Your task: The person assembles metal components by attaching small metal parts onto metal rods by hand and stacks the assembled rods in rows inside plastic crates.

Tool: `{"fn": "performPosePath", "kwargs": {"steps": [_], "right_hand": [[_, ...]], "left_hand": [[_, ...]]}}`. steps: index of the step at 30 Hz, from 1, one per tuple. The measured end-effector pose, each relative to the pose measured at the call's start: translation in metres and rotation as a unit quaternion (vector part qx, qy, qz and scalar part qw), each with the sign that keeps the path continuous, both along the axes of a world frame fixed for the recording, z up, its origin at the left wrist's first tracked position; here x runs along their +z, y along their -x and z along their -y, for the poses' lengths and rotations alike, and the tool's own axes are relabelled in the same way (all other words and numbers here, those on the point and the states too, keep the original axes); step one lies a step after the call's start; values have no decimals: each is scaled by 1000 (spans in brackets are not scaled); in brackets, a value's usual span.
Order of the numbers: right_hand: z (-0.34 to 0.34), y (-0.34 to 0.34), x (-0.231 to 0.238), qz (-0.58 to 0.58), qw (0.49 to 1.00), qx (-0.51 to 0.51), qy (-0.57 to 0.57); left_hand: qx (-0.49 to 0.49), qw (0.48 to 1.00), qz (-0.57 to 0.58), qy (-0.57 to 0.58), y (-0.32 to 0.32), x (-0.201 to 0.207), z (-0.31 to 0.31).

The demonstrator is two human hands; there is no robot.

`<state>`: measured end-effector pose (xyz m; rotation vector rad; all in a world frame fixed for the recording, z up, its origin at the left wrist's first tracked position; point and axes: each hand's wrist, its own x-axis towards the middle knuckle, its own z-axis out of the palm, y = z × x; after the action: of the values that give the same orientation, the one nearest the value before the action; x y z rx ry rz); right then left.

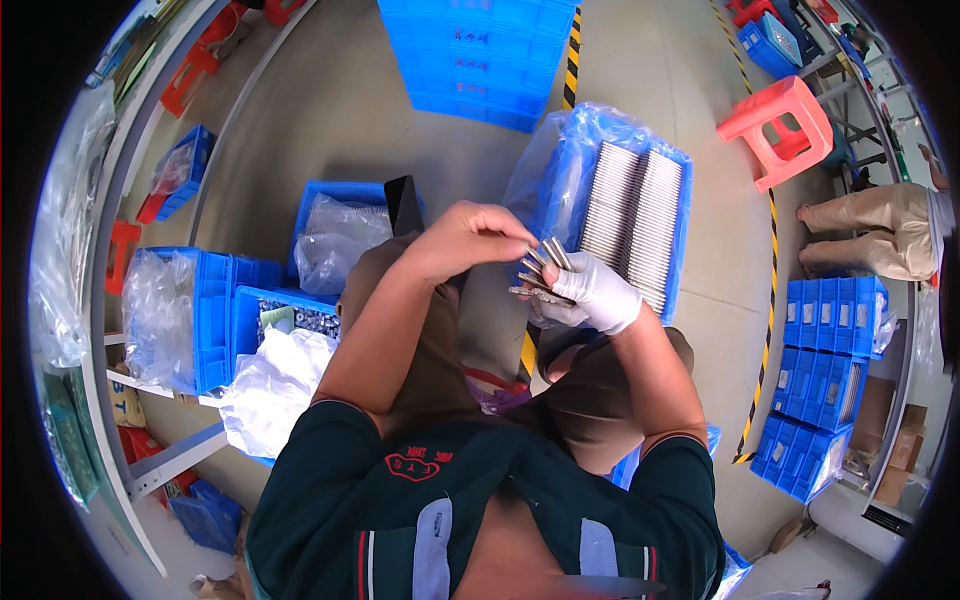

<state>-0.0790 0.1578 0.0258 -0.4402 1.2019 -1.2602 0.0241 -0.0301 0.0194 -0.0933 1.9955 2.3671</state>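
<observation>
Thin metal strips (540,268) (gloved right hand (592,292))

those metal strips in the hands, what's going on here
A seated person holds a small fan of thin metal strips between both hands. The right hand, in a white glove, grips the bunch from below, while the bare left hand pinches the strips from above. Just beyond the hands, a blue crate lined with clear plastic holds two dense rows of similar strips, packed on edge. More blue bins with plastic bags sit to the person's left, and a red stool stands on the floor.
</observation>
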Motion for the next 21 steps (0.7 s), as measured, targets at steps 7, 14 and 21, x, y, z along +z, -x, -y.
{"fn": "performPosePath", "kwargs": {"steps": [7, 14, 21], "right_hand": [[3, 1, -7, -14, 999, 43, -9], [3, 0, -6, -65, 995, 46, -54], [5, -2, -10, -70, 996, 22, -46]], "left_hand": [[44, 998, -25, -38, 3, -3, -2], [30, 996, -64, 60, 1, -11, -2], [44, 994, -62, 79, 1, -8, 1]]}}
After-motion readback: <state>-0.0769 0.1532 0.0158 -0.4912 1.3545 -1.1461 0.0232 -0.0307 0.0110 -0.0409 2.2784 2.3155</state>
